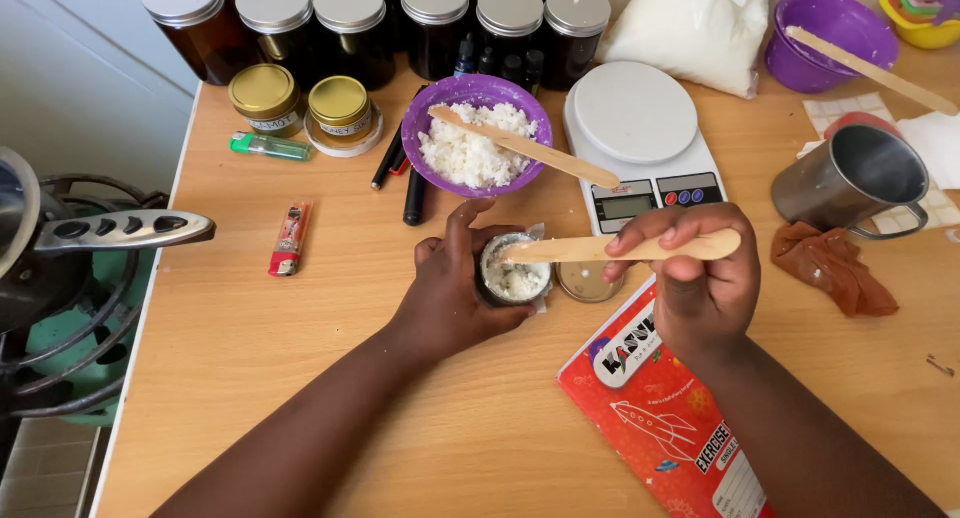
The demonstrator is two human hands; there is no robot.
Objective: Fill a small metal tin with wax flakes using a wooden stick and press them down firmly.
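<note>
Surface: pale wooden tabletop, crowded along its far edge, seen from above.
Left hand: the left hand wraps around a small round glass jar; fingers curled close about its near and left sides, thumb up along the far rim, so the jar is firmly held.
Jar: upright on the table inside the left fingers, filled with white crumbly paste, its mouth uncovered.
Right hand: the right hand pinches a flat pale wooden stick; fingertips lie on top of the stick and the thumb is under it, closed snugly around it.
Stick: nearly level, running leftward from the right fingers, its far end over the jar's mouth, at or just above the paste; I cannot tell whether it touches.
Lid: a round gold metal lid lies flat just below the right fingertips, beside the jar.
Beyond the fingers: a purple plastic bowl of white flakes with another wooden stick across it, just past the left thumb; a white digital kitchen scale past the right fingertips.
Under the right wrist: a red exercise book with a rocket drawing.
Right of the right hand: a crumpled brown cloth and a steel mug.
Far left of the left hand: a red lighter and a green lighter, well apart from the fingers.
</note>
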